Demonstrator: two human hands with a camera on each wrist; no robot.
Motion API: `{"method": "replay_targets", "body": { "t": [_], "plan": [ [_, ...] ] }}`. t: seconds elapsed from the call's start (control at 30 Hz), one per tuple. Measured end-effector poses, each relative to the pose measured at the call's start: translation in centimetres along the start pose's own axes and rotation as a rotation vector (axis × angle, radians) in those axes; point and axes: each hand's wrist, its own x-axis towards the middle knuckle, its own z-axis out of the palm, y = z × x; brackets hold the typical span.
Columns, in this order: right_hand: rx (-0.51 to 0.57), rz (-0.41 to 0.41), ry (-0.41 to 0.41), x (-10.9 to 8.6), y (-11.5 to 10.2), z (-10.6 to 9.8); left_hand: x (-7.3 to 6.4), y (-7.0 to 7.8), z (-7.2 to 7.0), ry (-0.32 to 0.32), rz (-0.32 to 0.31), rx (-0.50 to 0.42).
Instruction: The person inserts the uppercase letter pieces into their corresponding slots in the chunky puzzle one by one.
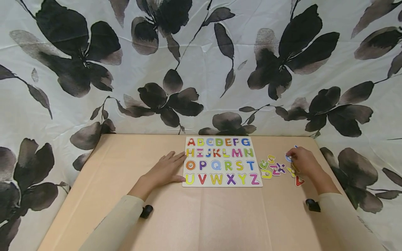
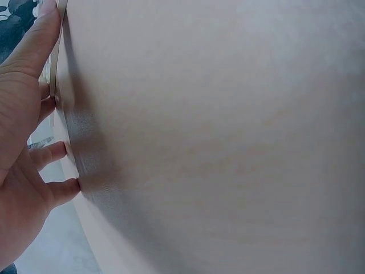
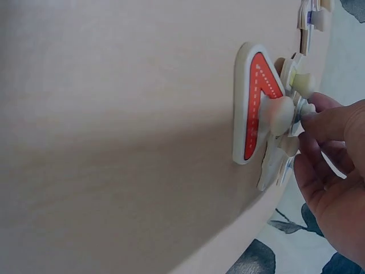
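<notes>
Tan tabletop [image 1: 232,216] against white fabric [image 1: 207,80] with dark floral print

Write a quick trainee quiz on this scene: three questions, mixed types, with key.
1. Which hand touches the edge of the alphabet board?
2. True or false: the right hand is at the loose letters, to the right of the board.
3. In the right wrist view, what colour is the letter nearest the camera? (a) green (b) red (c) purple

Key:
1. The left hand.
2. True.
3. b, red.
</notes>
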Motion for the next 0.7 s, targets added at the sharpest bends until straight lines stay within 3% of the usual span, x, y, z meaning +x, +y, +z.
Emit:
{"method": "replay_targets", "body": {
  "t": [0.17,0.37,0.7],
  "plan": [
    [-0.004,0.013,0.002,-0.1,-0.1,-0.1,0.0,-0.1,0.1,0.005,0.004,0.004],
    [-0.013,-0.037,0.038,-0.3,-0.6,-0.4,0.0,-0.1,0.1,0.012,0.011,0.004],
    [0.016,-0.05,0.021,0.1,-3.9,-0.5,0.1,0.2,-0.1,0.011,0.007,-0.008]
  ]
}}
